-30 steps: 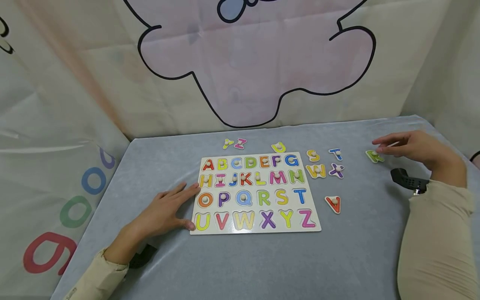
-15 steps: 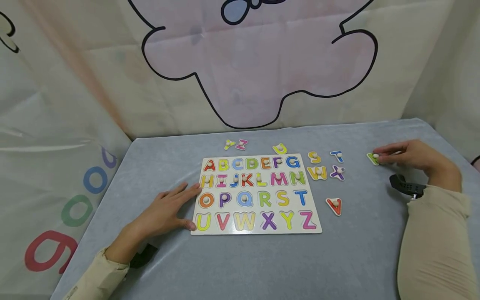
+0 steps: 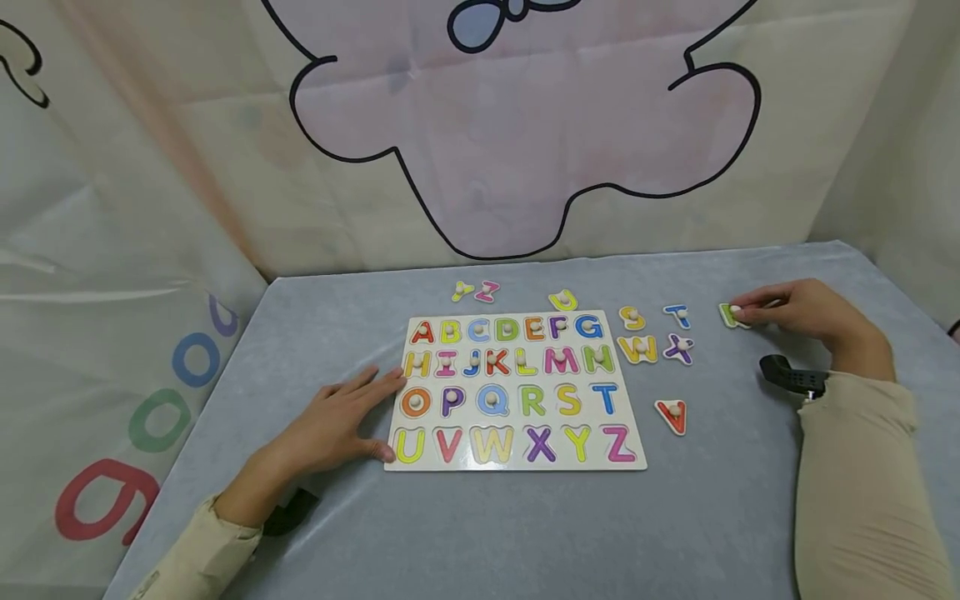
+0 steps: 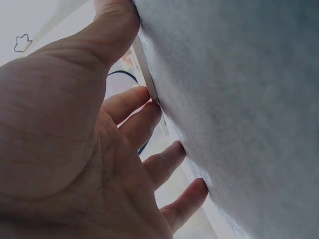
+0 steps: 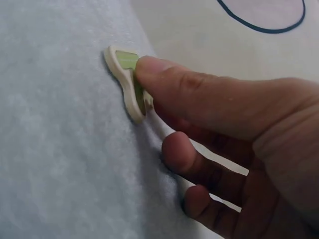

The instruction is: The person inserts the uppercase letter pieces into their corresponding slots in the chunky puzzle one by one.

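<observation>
At the right of the table my right hand (image 3: 821, 321) pinches a green letter piece (image 3: 725, 314) between thumb and index finger. It looks like an R, partly covered by the fingertips. In the right wrist view the green piece (image 5: 125, 60) has a pale wooden rim and stands on or just above the cloth. My left hand (image 3: 326, 429) rests with spread, fairly straight fingers against the left edge of the white alphabet board (image 3: 517, 460). Pegged letters fill the board's upper rows up to Q; the slots from R to Z show only printed colours.
Loose pegged letters lie around the board: Y (image 3: 462, 290), Z (image 3: 487, 292) and U (image 3: 562, 300) behind; S (image 3: 632, 317), T (image 3: 678, 316), W (image 3: 637, 349), X (image 3: 678, 349) and V (image 3: 672, 417) to its right. A printed curtain (image 3: 517, 208) hangs behind the blue-grey table.
My right hand has come down on the green letter, pinched it and shifted a little left with it. The left hand keeps its place on the board; the head view has shifted slightly.
</observation>
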A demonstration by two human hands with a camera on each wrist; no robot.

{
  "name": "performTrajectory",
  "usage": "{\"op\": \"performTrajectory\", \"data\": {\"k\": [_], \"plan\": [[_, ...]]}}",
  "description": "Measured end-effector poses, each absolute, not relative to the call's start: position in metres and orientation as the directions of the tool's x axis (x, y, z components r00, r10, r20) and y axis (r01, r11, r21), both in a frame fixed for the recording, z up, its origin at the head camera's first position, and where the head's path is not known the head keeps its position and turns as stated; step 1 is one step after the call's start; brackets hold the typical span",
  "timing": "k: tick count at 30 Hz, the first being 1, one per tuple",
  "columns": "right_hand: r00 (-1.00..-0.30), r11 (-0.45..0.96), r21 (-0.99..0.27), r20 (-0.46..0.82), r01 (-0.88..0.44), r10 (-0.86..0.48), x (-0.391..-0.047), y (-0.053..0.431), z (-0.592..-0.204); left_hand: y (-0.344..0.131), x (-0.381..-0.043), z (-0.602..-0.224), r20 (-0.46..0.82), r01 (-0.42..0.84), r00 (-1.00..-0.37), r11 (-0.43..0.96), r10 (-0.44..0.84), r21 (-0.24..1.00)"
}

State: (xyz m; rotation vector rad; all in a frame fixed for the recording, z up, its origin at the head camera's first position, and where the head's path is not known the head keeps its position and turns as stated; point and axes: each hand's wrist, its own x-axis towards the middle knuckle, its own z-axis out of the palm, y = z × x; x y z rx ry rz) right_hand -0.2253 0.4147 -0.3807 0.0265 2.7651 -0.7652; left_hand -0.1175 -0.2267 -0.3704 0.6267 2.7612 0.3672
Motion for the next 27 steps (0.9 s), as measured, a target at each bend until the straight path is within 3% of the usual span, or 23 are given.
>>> {"op": "performTrajectory", "data": {"k": [10, 22, 27], "plan": [[-0.96, 0.863, -0.499, -0.27, 0.072, -0.077, -0.227, 0.402, -0.381, -0.227, -0.117, -0.372, -0.234, 0.375, -0.862, 0.877, 0.449, 0.301], [-0.978, 0.859, -0.51, -0.161, -0.03, -0.13, -0.236, 0.347, -0.339, -0.227, -0.118, -0.37, -0.222, 0.379, -0.865, 0.876, 0.449, 0.297], [-0.971, 0.857, -0.512, -0.171, -0.055, -0.164, -0.237, 0.328, -0.334, -0.227, -0.117, -0.37, -0.232, 0.374, -0.863, 0.877, 0.448, 0.302]]}}
